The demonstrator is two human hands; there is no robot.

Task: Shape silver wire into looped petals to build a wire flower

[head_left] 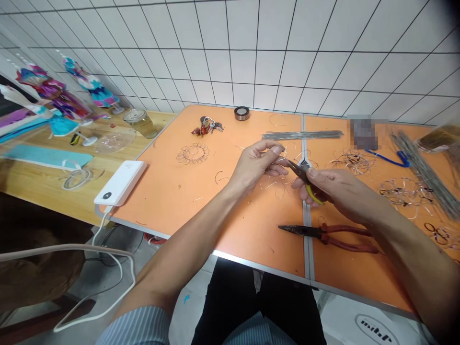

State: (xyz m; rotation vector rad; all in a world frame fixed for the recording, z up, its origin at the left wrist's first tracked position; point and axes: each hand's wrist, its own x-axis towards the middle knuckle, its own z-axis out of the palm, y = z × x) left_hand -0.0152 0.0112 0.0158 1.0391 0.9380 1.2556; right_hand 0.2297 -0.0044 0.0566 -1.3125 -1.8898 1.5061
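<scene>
Over the orange table, my left hand (259, 162) pinches a thin piece of wire (283, 152) between thumb and fingers. My right hand (328, 188) is closed round small pliers (299, 171) with a yellow grip, much of the handle hidden in the palm. The pliers' jaw tips point left, close by the wire; I cannot tell whether they touch it. Below my right hand lie larger long-nose pliers (327, 235) with red handles. Loose bits of wire (278, 184) are scattered under both hands.
A looped wire ring (193, 153), keys (207, 126) and a tape roll (242, 113) lie left and behind. Straight wire bundles (304, 135) and tangled wire pieces (406, 191) lie behind and to the right. A white power bank (120, 183) with a cable sits at the left edge.
</scene>
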